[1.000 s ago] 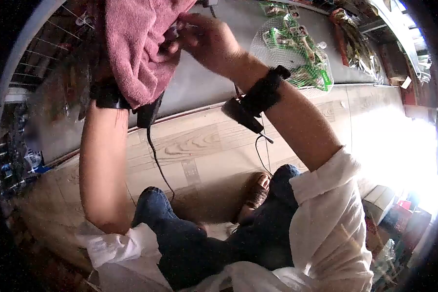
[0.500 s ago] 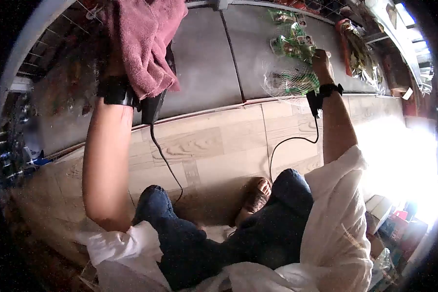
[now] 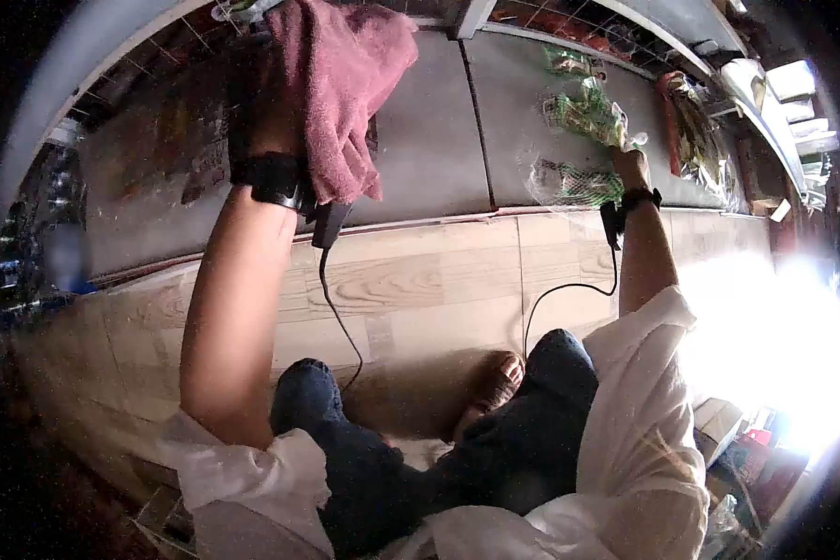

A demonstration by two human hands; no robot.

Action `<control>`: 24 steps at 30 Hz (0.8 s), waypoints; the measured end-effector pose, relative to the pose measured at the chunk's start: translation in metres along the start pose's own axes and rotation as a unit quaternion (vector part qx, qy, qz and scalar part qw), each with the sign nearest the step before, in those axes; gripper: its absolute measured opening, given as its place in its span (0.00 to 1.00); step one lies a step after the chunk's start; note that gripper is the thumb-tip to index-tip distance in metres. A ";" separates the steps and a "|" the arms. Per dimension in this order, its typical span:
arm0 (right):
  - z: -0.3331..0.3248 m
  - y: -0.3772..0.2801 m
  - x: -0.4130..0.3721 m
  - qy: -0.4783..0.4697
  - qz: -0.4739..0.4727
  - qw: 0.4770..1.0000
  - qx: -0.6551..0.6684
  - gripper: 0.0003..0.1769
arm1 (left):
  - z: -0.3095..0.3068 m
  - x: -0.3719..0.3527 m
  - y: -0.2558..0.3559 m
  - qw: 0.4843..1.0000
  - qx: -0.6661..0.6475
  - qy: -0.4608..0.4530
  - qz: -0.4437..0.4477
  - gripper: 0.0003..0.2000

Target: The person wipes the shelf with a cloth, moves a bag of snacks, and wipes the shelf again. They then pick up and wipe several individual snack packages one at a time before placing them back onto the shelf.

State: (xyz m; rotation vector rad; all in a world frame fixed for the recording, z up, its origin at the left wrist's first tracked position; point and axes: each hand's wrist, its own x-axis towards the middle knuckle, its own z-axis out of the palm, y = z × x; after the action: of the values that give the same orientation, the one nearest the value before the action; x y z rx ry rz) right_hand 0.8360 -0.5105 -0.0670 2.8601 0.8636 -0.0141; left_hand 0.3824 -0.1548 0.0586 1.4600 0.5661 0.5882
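Left hand (image 3: pixel 266 103) raised at upper left, draped in maroon towel (image 3: pixel 345 84); fingers hidden, grip impossible to tell. Right hand (image 3: pixel 631 161) at upper right, fingers closed on net bag (image 3: pixel 574 182) of green packets, above wooden floor (image 3: pixel 420 280).

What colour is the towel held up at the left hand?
Dusty pink towel, clearest in the head view.

White rolled sleeves (image 3: pixel 252 467); black wristbands (image 3: pixel 275 179) trailing cables (image 3: pixel 341 317); dark jeans (image 3: pixel 523 439); brown sandal (image 3: pixel 495 378).
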 end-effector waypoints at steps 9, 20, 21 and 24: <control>-0.102 -0.143 -0.030 0.223 0.090 0.922 0.302 0.26 | 0.016 0.011 0.016 0.997 -0.074 -0.034 -0.009 0.15; -0.165 -0.315 -0.100 0.331 -0.398 0.852 0.081 0.23 | 0.023 0.001 0.031 0.993 -0.116 -0.004 0.012 0.16; -0.167 -0.324 -0.104 0.324 -0.411 0.849 0.075 0.25 | 0.023 -0.001 0.033 0.993 -0.120 -0.010 0.005 0.16; -0.171 -0.333 -0.112 0.328 -0.443 0.832 0.067 0.27 | 0.024 -0.009 0.040 0.990 -0.135 -0.040 -0.029 0.16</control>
State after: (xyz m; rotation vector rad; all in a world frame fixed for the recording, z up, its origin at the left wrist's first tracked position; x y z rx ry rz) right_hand 0.5526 -0.2725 0.0596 2.2538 2.3045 0.8564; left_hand 0.3912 -0.1779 0.0991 1.2028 0.4457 0.5357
